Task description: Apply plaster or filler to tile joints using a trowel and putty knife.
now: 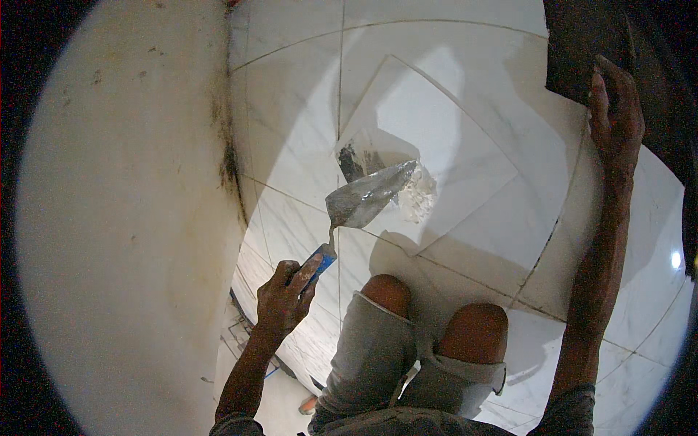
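Observation:
In my left hand point(283, 298) is a pointed trowel point(367, 195), its blue handle wrapped by my closed fingers. The grey metal blade slants up to the right over a pale square tile point(465, 167) lying askew on the tiled floor. By the blade's tip, a lumpy heap of whitish mortar point(418, 195) rests on this tile. A dark smeared patch point(352, 163) shows just past the blade. Far to the right, my right hand point(616, 116) is beside a dark surface, thumb and bent fingers apart; any contact there is unclear.
A stained pale wall point(131, 196) rises on the left, blackened along its foot. White floor tiles point(291, 94) with dark joints spread around. My bent knees point(472, 330) are close below the askew tile. A dark area point(585, 43) lies at the upper right.

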The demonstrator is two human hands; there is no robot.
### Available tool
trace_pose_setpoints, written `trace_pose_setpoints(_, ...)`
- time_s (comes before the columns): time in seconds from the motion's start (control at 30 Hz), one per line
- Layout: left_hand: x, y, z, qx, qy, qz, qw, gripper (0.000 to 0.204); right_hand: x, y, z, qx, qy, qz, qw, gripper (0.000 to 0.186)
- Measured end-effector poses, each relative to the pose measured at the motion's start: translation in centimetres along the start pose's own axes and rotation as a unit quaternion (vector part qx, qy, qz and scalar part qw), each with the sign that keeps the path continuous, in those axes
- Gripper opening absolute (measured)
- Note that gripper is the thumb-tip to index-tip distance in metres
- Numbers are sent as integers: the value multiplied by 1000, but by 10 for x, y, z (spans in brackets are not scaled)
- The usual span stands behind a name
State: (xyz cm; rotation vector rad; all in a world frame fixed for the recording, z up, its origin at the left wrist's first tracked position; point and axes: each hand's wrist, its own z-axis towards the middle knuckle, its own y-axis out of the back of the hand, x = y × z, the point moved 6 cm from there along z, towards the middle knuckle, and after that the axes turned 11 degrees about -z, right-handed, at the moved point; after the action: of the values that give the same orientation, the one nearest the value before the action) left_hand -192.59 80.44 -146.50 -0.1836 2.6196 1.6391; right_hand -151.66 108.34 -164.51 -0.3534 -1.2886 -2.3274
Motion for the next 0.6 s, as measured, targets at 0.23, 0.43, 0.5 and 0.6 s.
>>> trace_pose_setpoints(0.23,-11,4,1,-15,10,30,999,54,0,3,5,26,-33,-9,999,27)
trace_pose_setpoints(0.43,-14,16,-11,-47,-1,74,996,55,-9,12,11,3,-28,-3,1000,27)
trace_pose_setpoints(0.5,-14,19,-15,-55,6,70,996,55,-6,13,11,-16,5,-15,1000,27)
trace_pose_setpoints(0.6,-19,27,-14,-62,43,40,996,53,-6,18,12,-1,-22,13,1000,27)
